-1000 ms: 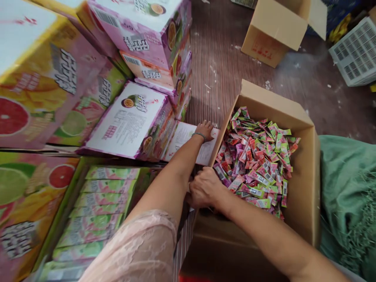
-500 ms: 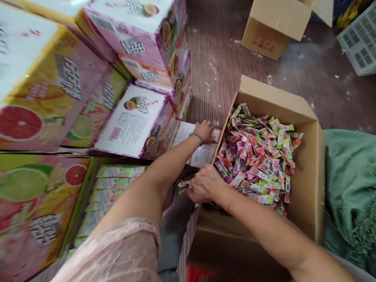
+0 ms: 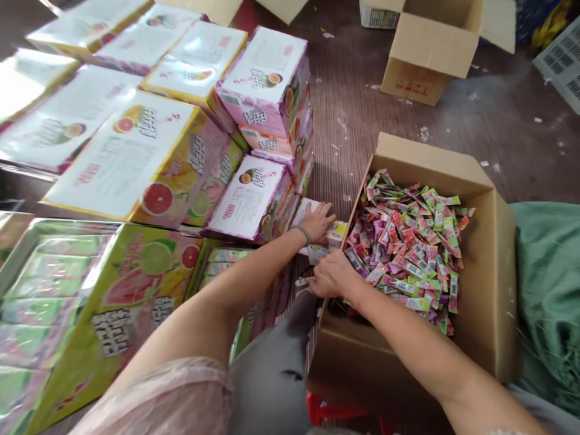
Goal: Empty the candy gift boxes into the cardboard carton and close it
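My left hand [image 3: 318, 223], with a beaded band at the wrist, lies with fingers spread on a low white-topped box [image 3: 306, 208] between the stacked boxes and a big carton. A yellow label with a barcode [image 3: 337, 231] shows just beyond its fingers. My right hand [image 3: 334, 275] is closed at the near left edge of the big cardboard carton [image 3: 504, 278]. A small pale piece [image 3: 304, 280] sticks out beside its fingers; its kind is unclear. Many small pink, green and purple sachets [image 3: 408, 248] fill the carton in a loose heap.
Printed fruit boxes [image 3: 247, 196] stand stacked on the left, one near box [image 3: 49, 290] showing green packs. An open cardboard box [image 3: 421, 57] and a grey crate [image 3: 559, 60] are at the back right. Green cloth [image 3: 548, 290] lies right of the carton.
The view has shifted, bringing more of the left stacks into sight. My left hand's fingers have spread out, and a yellow label now shows beside them. My right hand stays closed by the carton edge.
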`<state>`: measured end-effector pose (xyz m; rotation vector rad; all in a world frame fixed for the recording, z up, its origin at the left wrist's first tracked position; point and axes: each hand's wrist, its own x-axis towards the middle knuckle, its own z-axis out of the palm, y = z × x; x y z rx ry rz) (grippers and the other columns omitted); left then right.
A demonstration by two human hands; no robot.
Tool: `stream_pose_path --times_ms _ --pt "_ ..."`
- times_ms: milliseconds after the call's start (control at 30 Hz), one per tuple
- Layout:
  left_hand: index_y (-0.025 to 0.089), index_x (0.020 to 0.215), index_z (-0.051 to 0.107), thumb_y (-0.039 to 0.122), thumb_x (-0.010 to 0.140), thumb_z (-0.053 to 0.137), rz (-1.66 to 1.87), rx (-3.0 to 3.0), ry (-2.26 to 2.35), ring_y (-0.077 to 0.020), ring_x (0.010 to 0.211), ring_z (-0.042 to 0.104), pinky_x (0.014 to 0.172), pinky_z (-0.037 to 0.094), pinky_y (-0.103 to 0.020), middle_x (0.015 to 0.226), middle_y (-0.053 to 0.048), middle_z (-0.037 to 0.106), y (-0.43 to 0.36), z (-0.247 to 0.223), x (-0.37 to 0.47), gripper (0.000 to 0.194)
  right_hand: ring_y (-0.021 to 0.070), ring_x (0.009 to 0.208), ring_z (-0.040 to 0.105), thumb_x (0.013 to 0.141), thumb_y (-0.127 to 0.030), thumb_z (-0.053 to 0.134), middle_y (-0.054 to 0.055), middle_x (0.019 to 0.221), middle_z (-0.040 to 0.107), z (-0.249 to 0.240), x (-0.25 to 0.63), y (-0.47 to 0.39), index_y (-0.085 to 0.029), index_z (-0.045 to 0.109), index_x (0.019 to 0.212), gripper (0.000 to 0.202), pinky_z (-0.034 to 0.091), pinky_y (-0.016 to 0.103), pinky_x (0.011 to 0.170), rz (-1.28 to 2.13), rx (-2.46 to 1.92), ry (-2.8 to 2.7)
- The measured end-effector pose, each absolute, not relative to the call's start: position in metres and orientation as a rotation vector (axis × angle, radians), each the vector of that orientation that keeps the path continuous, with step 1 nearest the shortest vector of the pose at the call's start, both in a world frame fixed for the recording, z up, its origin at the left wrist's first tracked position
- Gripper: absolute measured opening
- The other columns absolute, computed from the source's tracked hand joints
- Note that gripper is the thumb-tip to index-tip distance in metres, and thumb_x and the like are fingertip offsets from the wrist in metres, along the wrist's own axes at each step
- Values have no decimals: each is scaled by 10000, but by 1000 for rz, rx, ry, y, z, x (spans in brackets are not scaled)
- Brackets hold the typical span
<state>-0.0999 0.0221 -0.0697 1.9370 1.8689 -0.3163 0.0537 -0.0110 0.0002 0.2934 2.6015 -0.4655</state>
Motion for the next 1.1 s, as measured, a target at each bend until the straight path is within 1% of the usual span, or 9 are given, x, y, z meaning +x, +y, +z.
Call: stream_pose_path --times_ms 67,133,367,567,667,867,933,1000,1100 --pt "163 1573 474 362 640 965 -336 1802 1840 -442 1476 454 1197 391 -606 1572 -263 527 36 -74 -102 1072 330 1046 798 1075 -452 465 228 987 810 1 54 -11 -78 855 1091 541 541 430 915 -456 313 2595" --pt "165 1611 425 340 638 955 -357 1732 1801 -421 1399 533 1111 487 -523 1481 -250 600 41 -74 -103 1121 322 1040 797 1077 -448 463 225 999 810 2 53 -11 -76 854 1088 539 543 418 907 -449 313 2587" --pt "123 1361 646 269 881 656 -350 1915 1887 -424 1310 576 1031 515 -558 1316 -247 652 -15 -29 -91 502 300 1037 790 1080 -447 474 198 1030 818 -1 54 -14 -100 844 1142 512 529 385 857 -388 331 2624" --pt "113 1340 645 211 872 627 -378 1830 2005 -409 1320 569 969 532 -501 1300 -243 644 -49 -8 -77 479 270 962 753 1123 -405 422 155 934 825 -13 72 -31 -108 857 1079 529 476 429 920 -455 224 2756" --pt "119 1338 650 192 855 629 -334 1812 2068 -408 1277 589 939 532 -488 1269 -234 649 -67 0 -81 490 267 993 692 1115 -436 483 129 839 812 -23 87 -47 -123 863 972 513 434 451 1008 -521 84 2880" --pt "168 1223 704 297 736 783 194 1794 2400 -383 1105 630 984 534 -480 1095 -148 668 -112 73 -109 509 250 1048 634 1074 -483 625 116 950 780 -38 121 -65 -139 777 915 408 474 404 909 -695 -30 3060" --pt "214 1212 707 365 687 859 464 1787 2527 -372 1080 626 986 535 -496 1087 -120 665 -125 113 -115 566 254 1077 638 1066 -485 637 132 1061 766 -27 137 -61 -151 747 991 360 507 406 926 -811 66 3241" --pt "247 1205 710 450 667 918 749 1773 2552 -350 1052 628 975 532 -498 1083 -97 664 -134 152 -115 611 272 1162 636 1071 -481 621 161 1201 733 -2 155 -51 -150 702 1194 362 532 442 1009 -957 353 3488" --pt "242 1179 724 531 615 966 1086 1741 2385 -303 987 634 900 530 -458 1060 -64 668 -140 196 -97 679 324 1350 576 1029 -533 670 204 1409 627 53 183 -29 -159 508 1531 646 495 529 1162 -996 832 3766"
